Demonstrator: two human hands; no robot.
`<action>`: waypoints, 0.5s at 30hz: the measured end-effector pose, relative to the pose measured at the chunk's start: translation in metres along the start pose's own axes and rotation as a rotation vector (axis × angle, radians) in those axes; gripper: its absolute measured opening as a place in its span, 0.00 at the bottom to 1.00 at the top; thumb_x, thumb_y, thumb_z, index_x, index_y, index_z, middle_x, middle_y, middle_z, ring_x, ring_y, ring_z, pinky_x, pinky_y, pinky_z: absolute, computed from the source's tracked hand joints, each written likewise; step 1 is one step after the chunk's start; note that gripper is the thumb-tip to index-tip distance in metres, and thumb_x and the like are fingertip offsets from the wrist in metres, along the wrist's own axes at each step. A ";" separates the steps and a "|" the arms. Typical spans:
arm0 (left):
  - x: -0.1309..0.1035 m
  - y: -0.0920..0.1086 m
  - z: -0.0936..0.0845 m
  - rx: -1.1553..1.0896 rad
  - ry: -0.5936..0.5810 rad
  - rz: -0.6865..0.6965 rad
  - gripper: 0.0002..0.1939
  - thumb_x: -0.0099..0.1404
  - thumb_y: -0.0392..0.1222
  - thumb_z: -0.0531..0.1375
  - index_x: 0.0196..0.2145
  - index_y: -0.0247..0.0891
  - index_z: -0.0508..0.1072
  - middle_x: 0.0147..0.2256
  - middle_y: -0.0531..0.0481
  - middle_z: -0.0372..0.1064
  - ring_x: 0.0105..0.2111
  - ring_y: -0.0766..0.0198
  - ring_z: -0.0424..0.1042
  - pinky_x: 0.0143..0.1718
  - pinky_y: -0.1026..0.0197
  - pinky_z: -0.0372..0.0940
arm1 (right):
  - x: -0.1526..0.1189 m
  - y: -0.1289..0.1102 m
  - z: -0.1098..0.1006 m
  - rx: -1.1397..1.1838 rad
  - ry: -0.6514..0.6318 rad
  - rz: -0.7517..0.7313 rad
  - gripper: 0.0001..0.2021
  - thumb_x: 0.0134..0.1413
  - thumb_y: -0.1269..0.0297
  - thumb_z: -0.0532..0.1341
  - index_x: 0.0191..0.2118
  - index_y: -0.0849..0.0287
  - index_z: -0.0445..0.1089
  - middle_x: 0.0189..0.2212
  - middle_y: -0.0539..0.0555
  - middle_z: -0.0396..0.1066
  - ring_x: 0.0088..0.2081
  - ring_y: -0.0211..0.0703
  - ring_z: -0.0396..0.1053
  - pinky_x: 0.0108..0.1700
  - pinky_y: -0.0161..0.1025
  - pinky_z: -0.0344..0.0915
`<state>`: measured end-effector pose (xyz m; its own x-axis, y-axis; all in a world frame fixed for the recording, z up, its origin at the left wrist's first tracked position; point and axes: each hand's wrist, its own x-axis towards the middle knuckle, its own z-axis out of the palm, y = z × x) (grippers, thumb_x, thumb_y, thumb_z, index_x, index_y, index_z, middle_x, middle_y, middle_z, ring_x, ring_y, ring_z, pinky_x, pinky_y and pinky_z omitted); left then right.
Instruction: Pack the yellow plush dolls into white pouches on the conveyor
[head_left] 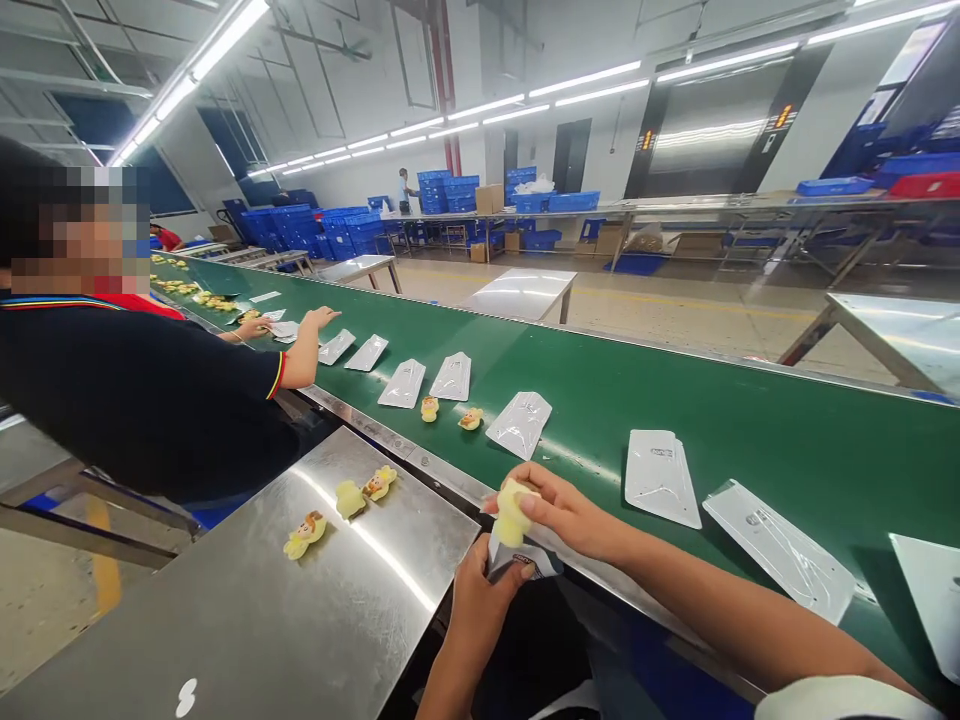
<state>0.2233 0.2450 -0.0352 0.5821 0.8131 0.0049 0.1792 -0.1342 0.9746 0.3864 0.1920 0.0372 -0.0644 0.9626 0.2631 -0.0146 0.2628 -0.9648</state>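
Note:
My right hand (pixel 559 508) pinches a small yellow plush toy (pixel 512 512) just over the mouth of a silvery pouch (pixel 529 562). Below it, my left hand (pixel 480 595) grips that pouch, its thumb across the front. Whether the toy's lower end is inside the pouch I cannot tell. On the metal table to the left lie three more yellow plush toys, one of them a face-up toy (pixel 304 536). Two small toys, including a yellow one with brown (pixel 471 419), rest on the green belt near a flat pouch (pixel 519 425).
The green conveyor belt (pixel 585 390) crosses in front of me, carrying several flat pouches, among them a white pouch (pixel 661 477). A metal table (pixel 247 630) stands at my left. A co-worker in a dark shirt (pixel 150 390) reaches over the belt. Blue crates (pixel 450 195) stand behind.

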 end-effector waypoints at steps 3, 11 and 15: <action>-0.005 -0.005 -0.003 -0.118 -0.052 -0.013 0.13 0.54 0.45 0.64 0.35 0.36 0.73 0.30 0.52 0.71 0.32 0.61 0.66 0.35 0.62 0.60 | -0.006 -0.002 0.003 -0.160 0.045 0.050 0.16 0.60 0.51 0.54 0.43 0.60 0.62 0.41 0.56 0.70 0.41 0.40 0.68 0.44 0.40 0.65; -0.009 -0.004 0.002 -0.377 -0.204 -0.019 0.23 0.50 0.43 0.67 0.45 0.36 0.73 0.39 0.48 0.75 0.39 0.57 0.70 0.42 0.59 0.62 | -0.019 -0.002 -0.001 -0.516 0.007 -0.018 0.15 0.55 0.58 0.61 0.47 0.56 0.67 0.45 0.54 0.69 0.48 0.44 0.66 0.51 0.44 0.63; -0.008 -0.002 0.012 -0.483 -0.189 -0.006 0.25 0.52 0.47 0.66 0.47 0.35 0.73 0.42 0.44 0.74 0.43 0.54 0.70 0.46 0.57 0.62 | -0.030 0.001 -0.002 -0.876 0.070 -0.137 0.14 0.59 0.56 0.57 0.48 0.53 0.69 0.56 0.57 0.63 0.62 0.53 0.50 0.60 0.55 0.52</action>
<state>0.2284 0.2318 -0.0397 0.7230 0.6908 0.0017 -0.1773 0.1831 0.9670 0.3902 0.1635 0.0288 -0.0569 0.9133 0.4034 0.7526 0.3047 -0.5837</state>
